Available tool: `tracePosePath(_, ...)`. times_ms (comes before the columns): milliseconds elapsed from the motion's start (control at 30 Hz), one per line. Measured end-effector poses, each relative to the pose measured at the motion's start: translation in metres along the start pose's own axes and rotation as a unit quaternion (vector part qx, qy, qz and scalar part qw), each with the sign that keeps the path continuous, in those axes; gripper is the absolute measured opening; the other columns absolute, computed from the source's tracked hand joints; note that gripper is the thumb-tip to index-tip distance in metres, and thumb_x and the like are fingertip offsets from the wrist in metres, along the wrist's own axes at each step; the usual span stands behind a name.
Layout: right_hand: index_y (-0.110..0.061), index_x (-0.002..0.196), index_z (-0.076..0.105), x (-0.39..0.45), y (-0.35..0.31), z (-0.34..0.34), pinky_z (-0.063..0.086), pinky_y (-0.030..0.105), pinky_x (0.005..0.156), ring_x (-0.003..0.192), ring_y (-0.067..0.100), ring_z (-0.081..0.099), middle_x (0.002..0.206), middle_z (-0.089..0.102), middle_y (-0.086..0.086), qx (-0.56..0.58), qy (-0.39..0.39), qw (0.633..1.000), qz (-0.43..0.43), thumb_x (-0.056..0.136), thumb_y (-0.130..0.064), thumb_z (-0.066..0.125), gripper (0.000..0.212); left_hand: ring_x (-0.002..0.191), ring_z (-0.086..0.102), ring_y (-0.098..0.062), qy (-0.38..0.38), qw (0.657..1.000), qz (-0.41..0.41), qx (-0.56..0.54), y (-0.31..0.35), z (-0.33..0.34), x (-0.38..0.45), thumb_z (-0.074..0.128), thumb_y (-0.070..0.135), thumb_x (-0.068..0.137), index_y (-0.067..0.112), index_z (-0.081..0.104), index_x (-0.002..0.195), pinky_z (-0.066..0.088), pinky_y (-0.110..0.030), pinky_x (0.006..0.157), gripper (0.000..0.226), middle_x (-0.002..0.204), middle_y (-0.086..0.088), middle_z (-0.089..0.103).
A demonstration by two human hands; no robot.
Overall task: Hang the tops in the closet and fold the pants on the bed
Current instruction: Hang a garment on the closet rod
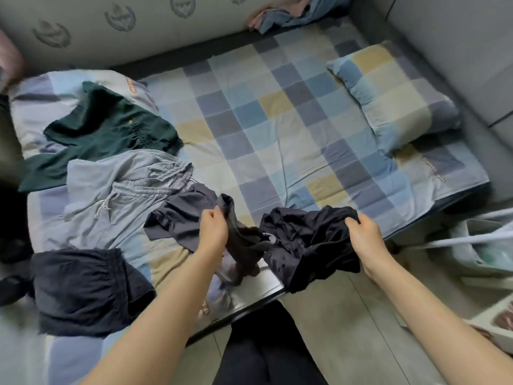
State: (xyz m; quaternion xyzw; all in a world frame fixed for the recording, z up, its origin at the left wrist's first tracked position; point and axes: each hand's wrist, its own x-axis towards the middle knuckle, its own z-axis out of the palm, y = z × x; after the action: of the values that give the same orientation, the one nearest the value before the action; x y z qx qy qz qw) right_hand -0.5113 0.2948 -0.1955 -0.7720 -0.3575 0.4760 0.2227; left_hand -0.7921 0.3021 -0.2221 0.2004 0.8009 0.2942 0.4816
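Observation:
A crumpled black garment (302, 243) hangs between my two hands above the near edge of the bed (277, 129). My left hand (213, 228) grips its left end, and my right hand (363, 237) grips its right end. On the bed to the left lie a dark green top (108, 132), grey drawstring pants (122, 184), a dark navy garment (177, 218) and black shorts with an elastic waist (83, 287).
A checked pillow (394, 95) lies at the bed's right side. Pink and blue clothes (291, 12) are heaped at the far edge. A grey padded wall runs behind the bed. White bags (483, 245) stand on the floor at right.

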Motion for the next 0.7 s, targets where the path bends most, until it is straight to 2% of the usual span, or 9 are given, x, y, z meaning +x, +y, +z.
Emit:
tracePosePath(33, -0.014, 0.125, 0.055, -0.005, -0.005, -0.001, 0.048, 0.042, 0.093, 0.11, 0.03, 0.058, 0.124, 0.061, 0.009, -0.001, -0.008, 1.0, -0.005, 0.101, -0.028, 0.041, 0.031, 0.068, 0.044, -0.022, -0.001, 0.998, 0.032, 0.055, -0.003, -0.006, 0.004, 0.034, 0.033, 0.104, 0.01, 0.044, 0.096, 0.032, -0.032, 0.059, 0.027, 0.074, -0.006, 0.046)
tracePosePath(100, -0.009, 0.135, 0.05, -0.017, -0.013, -0.004, 0.044, 0.04, 0.1, 0.122, 0.029, 0.052, 0.134, 0.055, 0.007, -0.014, -0.018, 0.999, -0.031, 0.1, -0.027, 0.045, 0.039, 0.076, 0.051, -0.024, -0.093, 0.977, 0.081, 0.172, -0.012, -0.012, 0.004, 0.047, 0.025, 0.098, 0.011, 0.052, 0.096, 0.042, -0.035, 0.068, 0.015, 0.08, -0.007, 0.054)
tracePosePath(200, 0.003, 0.101, 0.063, -0.037, -0.025, -0.009, 0.053, 0.037, 0.079, 0.101, 0.039, 0.062, 0.104, 0.066, 0.024, -0.049, -0.027, 0.994, -0.089, 0.095, -0.02, 0.052, 0.026, 0.095, 0.063, -0.02, -0.25, 0.929, 0.101, 0.252, -0.023, -0.006, -0.014, 0.061, 0.015, 0.089, 0.014, 0.067, 0.109, 0.052, -0.035, 0.09, 0.021, 0.105, -0.006, 0.067)
tracePosePath(267, 0.009, 0.092, 0.06, -0.052, -0.036, -0.012, 0.053, 0.053, 0.083, 0.094, 0.045, 0.061, 0.095, 0.064, 0.031, -0.053, -0.028, 0.992, -0.108, 0.093, -0.017, 0.052, 0.027, 0.111, 0.061, -0.018, -0.337, 0.895, 0.12, 0.267, -0.024, 0.005, -0.032, 0.065, 0.02, 0.088, 0.015, 0.061, 0.125, 0.049, -0.037, 0.1, 0.037, 0.125, -0.001, 0.061)
tracePosePath(333, 0.011, 0.092, 0.059, -0.068, -0.046, -0.015, 0.05, 0.059, 0.085, 0.093, 0.046, 0.061, 0.093, 0.063, 0.032, -0.042, -0.018, 0.991, -0.129, 0.094, -0.015, 0.051, 0.027, 0.12, 0.056, -0.018, -0.382, 0.854, 0.181, 0.303, -0.022, 0.018, -0.047, 0.067, 0.027, 0.085, 0.019, 0.048, 0.138, 0.045, -0.038, 0.105, 0.057, 0.135, 0.003, 0.054)
tracePosePath(400, 0.006, 0.091, 0.062, -0.083, -0.058, -0.02, 0.053, 0.055, 0.083, 0.088, 0.039, 0.065, 0.089, 0.068, 0.026, -0.006, 0.007, 0.988, -0.152, 0.093, -0.015, 0.052, 0.023, 0.119, 0.055, -0.017, -0.365, 0.843, 0.258, 0.299, -0.02, 0.03, -0.058, 0.067, 0.032, 0.083, 0.021, 0.043, 0.139, 0.044, -0.038, 0.104, 0.062, 0.135, 0.003, 0.054)
tracePosePath(467, 0.001, 0.088, 0.066, -0.099, -0.067, -0.03, 0.058, 0.048, 0.079, 0.082, 0.031, 0.07, 0.084, 0.072, 0.018, 0.05, 0.026, 0.985, -0.162, 0.091, -0.015, 0.056, 0.019, 0.119, 0.054, -0.015, -0.318, 0.856, 0.315, 0.259, -0.015, 0.038, -0.067, 0.066, 0.033, 0.087, 0.024, 0.044, 0.135, 0.044, -0.038, 0.104, 0.054, 0.132, 0.004, 0.056)
tracePosePath(600, -0.004, 0.089, 0.068, -0.129, -0.085, -0.059, 0.059, 0.043, 0.078, 0.082, 0.028, 0.07, 0.084, 0.073, 0.015, 0.14, 0.057, 0.971, -0.188, 0.09, -0.017, 0.062, 0.015, 0.115, 0.059, -0.021, -0.315, 0.883, 0.306, 0.167, -0.001, 0.046, -0.078, 0.066, 0.025, 0.092, 0.029, 0.031, 0.146, 0.048, -0.041, 0.101, 0.065, 0.139, 0.006, 0.045)
tracePosePath(700, -0.01, 0.086, 0.069, -0.156, -0.093, -0.083, 0.055, 0.047, 0.079, 0.079, 0.023, 0.067, 0.085, 0.074, 0.012, 0.17, 0.085, 0.957, -0.22, 0.086, -0.024, 0.066, 0.014, 0.104, 0.062, -0.022, -0.287, 0.874, 0.345, 0.187, 0.013, 0.05, -0.088, 0.069, 0.022, 0.09, 0.032, 0.025, 0.15, 0.05, -0.036, 0.098, 0.076, 0.141, 0.01, 0.025)
